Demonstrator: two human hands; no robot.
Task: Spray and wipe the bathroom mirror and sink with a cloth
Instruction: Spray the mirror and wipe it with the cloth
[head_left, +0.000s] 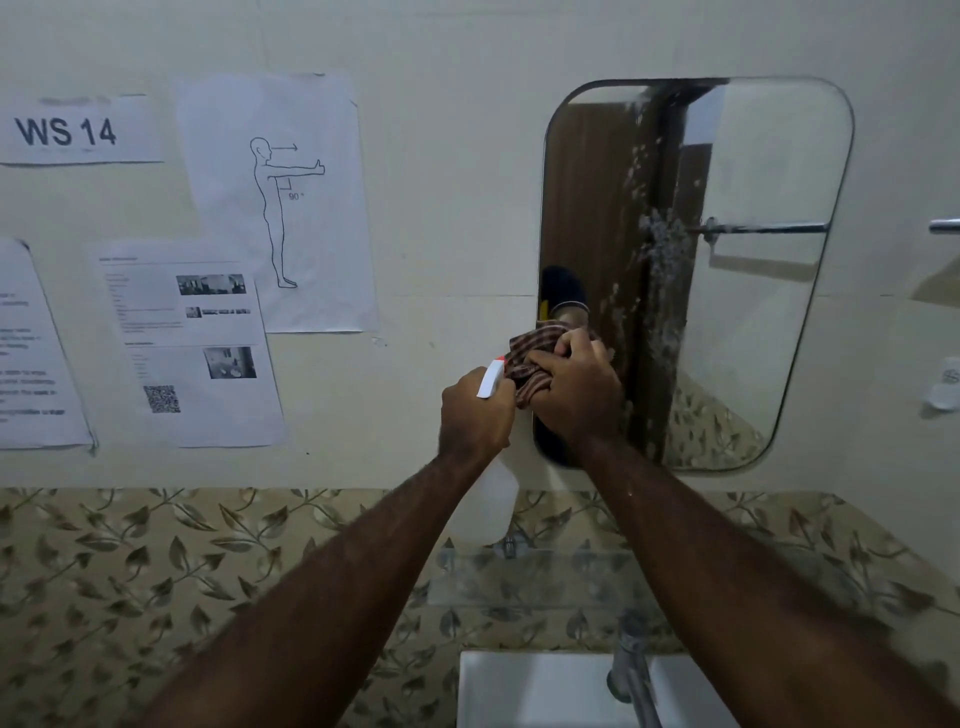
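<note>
A rounded rectangular mirror (753, 312) hangs on the cream wall, with a band of white foam spray running down its middle. My right hand (574, 389) grips a bunched brown checked cloth (530, 364) against the mirror's lower left edge. Just left of it, my left hand (475, 410) holds a translucent white spray bottle (491, 499) by the neck, its white and red nozzle sticking up beside the cloth. A white sink (535, 691) with a chrome tap (631, 675) lies at the bottom of the view, partly hidden by my forearms.
A small glass shelf (530, 577) juts out under the mirror above the tap. Printed sheets (192, 343) and a "WS 14" sign (67, 130) are taped to the wall at left. A chrome rail end (943, 225) and a small white fitting (943, 387) sit at the right edge.
</note>
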